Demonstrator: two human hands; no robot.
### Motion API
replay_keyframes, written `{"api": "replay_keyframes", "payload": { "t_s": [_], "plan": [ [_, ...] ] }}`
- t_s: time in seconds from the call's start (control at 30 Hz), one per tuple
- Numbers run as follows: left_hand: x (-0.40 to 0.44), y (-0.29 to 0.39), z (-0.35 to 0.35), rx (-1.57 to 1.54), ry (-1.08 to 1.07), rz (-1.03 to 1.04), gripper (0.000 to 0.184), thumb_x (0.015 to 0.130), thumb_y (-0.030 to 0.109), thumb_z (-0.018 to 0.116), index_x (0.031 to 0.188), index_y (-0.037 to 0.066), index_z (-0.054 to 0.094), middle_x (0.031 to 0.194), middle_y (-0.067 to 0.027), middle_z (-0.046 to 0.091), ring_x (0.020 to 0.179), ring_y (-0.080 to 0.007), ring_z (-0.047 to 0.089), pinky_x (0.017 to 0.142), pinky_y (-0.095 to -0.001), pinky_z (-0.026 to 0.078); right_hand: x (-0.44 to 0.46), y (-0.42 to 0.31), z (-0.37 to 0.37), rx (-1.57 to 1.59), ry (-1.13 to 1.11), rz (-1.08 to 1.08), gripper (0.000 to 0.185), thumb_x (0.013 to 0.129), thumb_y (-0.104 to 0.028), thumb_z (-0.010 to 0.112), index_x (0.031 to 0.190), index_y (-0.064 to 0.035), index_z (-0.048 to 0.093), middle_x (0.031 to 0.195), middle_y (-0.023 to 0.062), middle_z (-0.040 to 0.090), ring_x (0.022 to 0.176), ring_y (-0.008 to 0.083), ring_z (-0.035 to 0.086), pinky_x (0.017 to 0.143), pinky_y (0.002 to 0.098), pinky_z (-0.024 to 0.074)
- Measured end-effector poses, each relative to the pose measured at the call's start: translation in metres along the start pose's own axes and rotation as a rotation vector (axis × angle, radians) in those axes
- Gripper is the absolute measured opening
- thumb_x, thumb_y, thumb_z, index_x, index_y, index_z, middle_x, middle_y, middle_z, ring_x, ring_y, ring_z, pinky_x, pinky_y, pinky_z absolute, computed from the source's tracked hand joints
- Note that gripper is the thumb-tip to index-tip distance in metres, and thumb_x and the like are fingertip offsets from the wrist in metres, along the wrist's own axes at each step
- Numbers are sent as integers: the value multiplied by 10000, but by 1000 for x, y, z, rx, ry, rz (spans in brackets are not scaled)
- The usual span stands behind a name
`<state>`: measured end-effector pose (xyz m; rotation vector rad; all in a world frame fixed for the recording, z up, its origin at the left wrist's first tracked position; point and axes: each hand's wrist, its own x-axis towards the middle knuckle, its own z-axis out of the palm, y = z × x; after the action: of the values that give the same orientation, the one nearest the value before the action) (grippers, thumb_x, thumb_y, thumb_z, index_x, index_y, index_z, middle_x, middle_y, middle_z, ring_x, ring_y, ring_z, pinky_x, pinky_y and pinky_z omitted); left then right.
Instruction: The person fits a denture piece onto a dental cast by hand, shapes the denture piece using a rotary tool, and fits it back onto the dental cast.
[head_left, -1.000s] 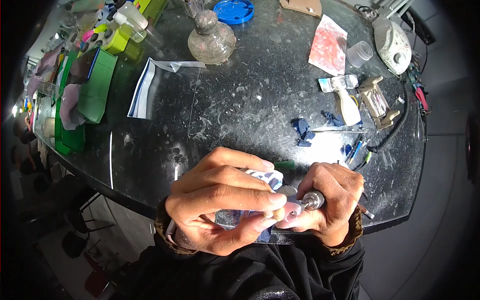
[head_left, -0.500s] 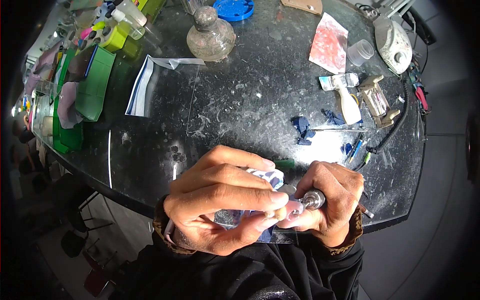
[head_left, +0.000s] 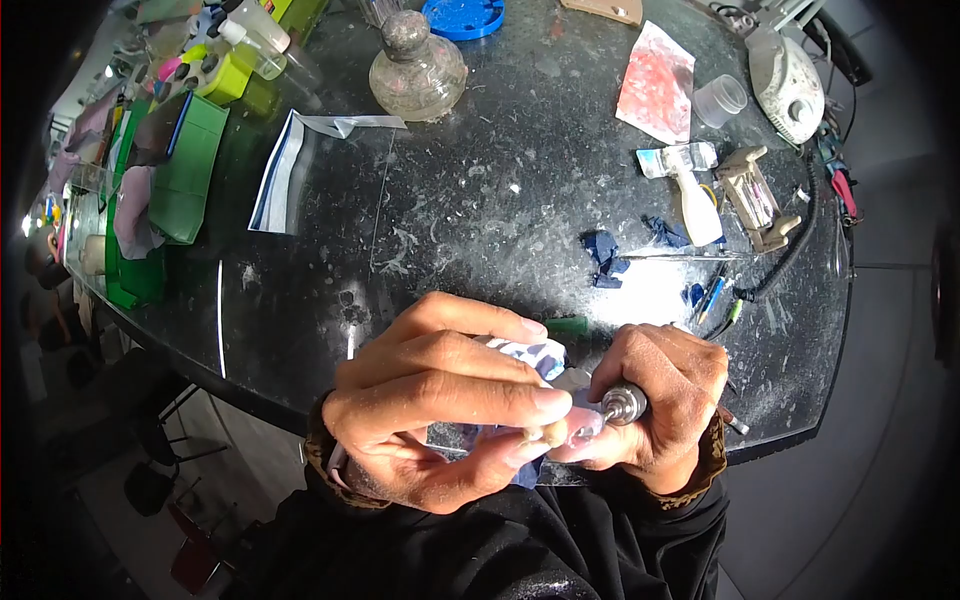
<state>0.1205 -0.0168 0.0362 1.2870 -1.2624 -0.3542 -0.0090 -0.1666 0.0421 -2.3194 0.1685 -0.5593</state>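
Observation:
Just above the table's front edge, my left hand (head_left: 440,395) pinches a small pink and cream dental piece (head_left: 583,427) between thumb and fingers. Its cream part resembles a tooth, though my fingertips cover some of it. My right hand (head_left: 665,400) is closed around a rotary handpiece (head_left: 625,403), whose metal nose points left. The handpiece's thin tip meets or nearly meets the pink part; contact cannot be made out. My right thumb lies beneath the piece. Behind my left fingers shows a blue and white patterned item (head_left: 540,357), partly hidden.
A glass bottle (head_left: 418,75) and blue lid (head_left: 463,15) stand at the back. Green bins (head_left: 195,170) are on the left. On the right lie a white-handled brush (head_left: 700,210), a plastic cup (head_left: 720,100), blue scraps (head_left: 604,258) and a white motor unit (head_left: 787,90) with a black cord.
The piece has turned or shifted slightly in my left fingers, and the handpiece nose has tilted a little. Both hands stay almost in place with their grips kept.

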Motion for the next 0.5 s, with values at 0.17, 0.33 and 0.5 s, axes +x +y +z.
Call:
{"api": "replay_keyframes", "payload": {
  "t_s": [0.17, 0.33, 0.5],
  "plan": [
    [-1, 0, -1, 1, -12, -12, 199, 776, 131, 649, 941, 54, 569, 822, -85, 624, 902, -299, 590, 780, -444, 500, 0, 0, 1, 1, 20, 18, 556, 579, -565, 748, 548, -86, 467, 471, 27, 451, 379, 191, 500, 367, 298, 377],
    [-1, 0, -1, 6, -20, -11, 211, 784, 139, 646, 961, 59, 562, 838, -85, 621, 915, -301, 589, 790, -449, 498, 1, -1, 1, -1, 10, 13, 550, 583, -559, 747, 548, -86, 467, 470, 25, 447, 383, 189, 502, 368, 296, 376],
    [-1, 2, -2, 12, -39, -22, 229, 789, 135, 640, 990, 71, 549, 868, -79, 616, 942, -302, 581, 807, -454, 494, 0, -1, 1, 6, 6, 29, 545, 586, -557, 743, 551, -87, 468, 471, 24, 447, 383, 188, 498, 369, 296, 375]
  ]
}}
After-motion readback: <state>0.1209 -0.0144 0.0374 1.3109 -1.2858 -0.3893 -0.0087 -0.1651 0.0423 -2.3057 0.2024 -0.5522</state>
